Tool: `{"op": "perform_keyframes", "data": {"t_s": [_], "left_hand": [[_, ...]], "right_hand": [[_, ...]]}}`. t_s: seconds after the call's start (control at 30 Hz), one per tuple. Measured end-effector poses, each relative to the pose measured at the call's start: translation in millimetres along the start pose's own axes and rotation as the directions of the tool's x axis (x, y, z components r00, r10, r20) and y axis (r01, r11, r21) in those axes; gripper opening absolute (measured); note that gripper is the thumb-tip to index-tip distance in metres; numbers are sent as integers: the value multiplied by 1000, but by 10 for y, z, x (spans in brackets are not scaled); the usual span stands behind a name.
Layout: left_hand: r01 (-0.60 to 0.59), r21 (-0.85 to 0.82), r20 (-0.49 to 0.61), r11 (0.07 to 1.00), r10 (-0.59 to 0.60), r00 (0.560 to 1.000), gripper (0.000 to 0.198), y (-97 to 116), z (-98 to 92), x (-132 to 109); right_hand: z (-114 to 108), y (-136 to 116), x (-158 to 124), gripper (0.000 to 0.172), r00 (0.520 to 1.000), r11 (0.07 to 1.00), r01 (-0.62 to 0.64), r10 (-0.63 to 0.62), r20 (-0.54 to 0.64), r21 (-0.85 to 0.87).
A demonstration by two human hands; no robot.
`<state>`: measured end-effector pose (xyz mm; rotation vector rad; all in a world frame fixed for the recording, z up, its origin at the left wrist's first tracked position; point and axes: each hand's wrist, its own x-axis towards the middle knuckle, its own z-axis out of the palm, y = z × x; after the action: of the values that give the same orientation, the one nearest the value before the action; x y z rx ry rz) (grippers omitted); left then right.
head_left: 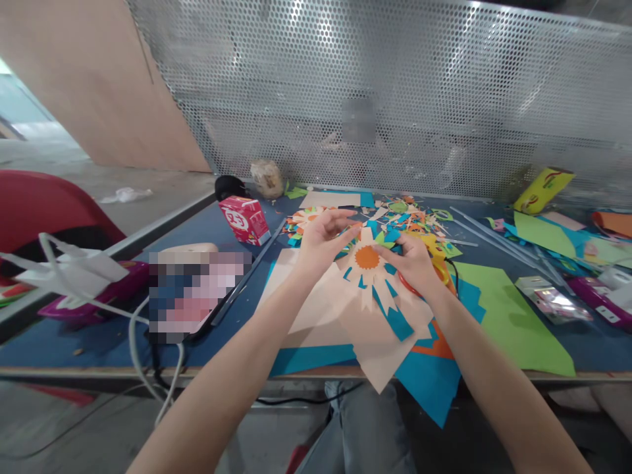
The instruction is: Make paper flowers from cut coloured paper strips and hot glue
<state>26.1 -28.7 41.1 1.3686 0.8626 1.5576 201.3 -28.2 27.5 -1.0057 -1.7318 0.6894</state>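
A layered paper flower has a scalloped orange centre, with cream, blue and green strips radiating from it. My right hand pinches its right side, thumb on top near the orange disc. At the flower's upper left is my left hand, its thumb and fingers apart; whether the thumb tip touches a cream strip I cannot tell. Beneath lie cream paper sheets and blue sheets. A yellow and orange tool, partly hidden, is beside my right wrist.
Coloured paper scraps are heaped behind my hands. A pink box, a blurred-out device and white cables are on the left. Green sheets and a yellow box are on the right. A perforated metal panel stands behind.
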Motion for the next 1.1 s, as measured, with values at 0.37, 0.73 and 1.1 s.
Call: {"op": "perform_keyframes", "data": {"t_s": [0.37,0.73,1.1], "left_hand": [[-59,-18,29,998,60,998,34,24,-8,-15],[655,-290,368,697,-551,749,17,106,48,-52],[549,-322,186,771,-517,835,14,113,103,-87]], "right_hand": [[-29,27,-21,20,954,924,273,-295,-46,-267],[-277,-27,-56,32,442,35,473,-873,203,-880],[-249,-78,-98,26,454,28,561,-846,279,-827]]}}
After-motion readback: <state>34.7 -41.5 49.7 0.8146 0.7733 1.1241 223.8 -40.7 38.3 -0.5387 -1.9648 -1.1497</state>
